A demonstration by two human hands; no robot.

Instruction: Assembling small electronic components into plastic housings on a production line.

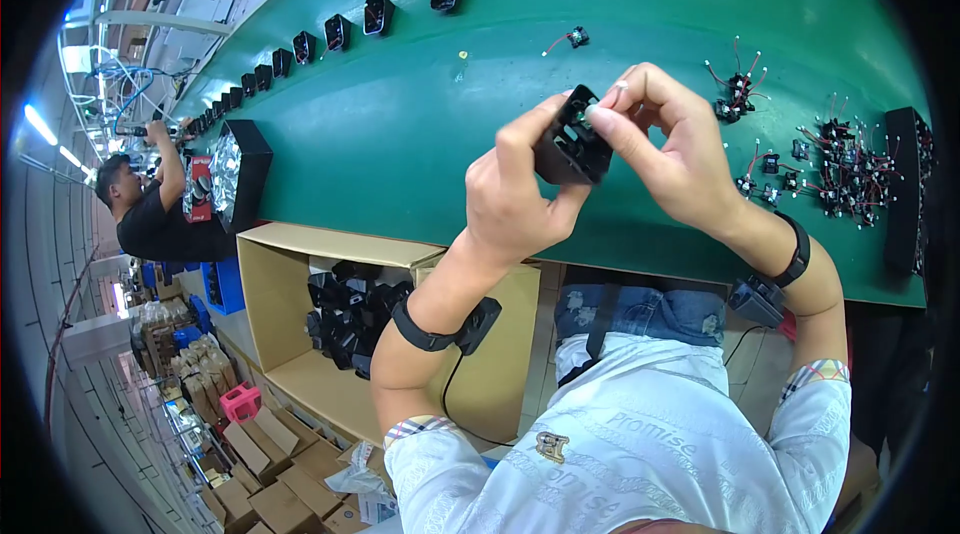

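Fitting step in hand. Left hand point(520, 189) clamped around a black square housing point(570, 144), held up over the green belt point(400, 134). Right hand point(665, 144) pinched together, fingertips pressing into its open face. Next move likely calls for firm, square seating pressure.

Matt black plastic housing point(570, 149), ribbed inside, being gripped by the left hand point(520, 196) and right hand point(672, 149). Green belt point(400, 124) showing a smooth, faintly sheened rubbery surface. Open box point(275, 319) showing plain brown cardboard, matt. Wrist straps point(425, 334) looking like black rubber. Sleeves point(640, 464) appearing as soft white printed cloth.
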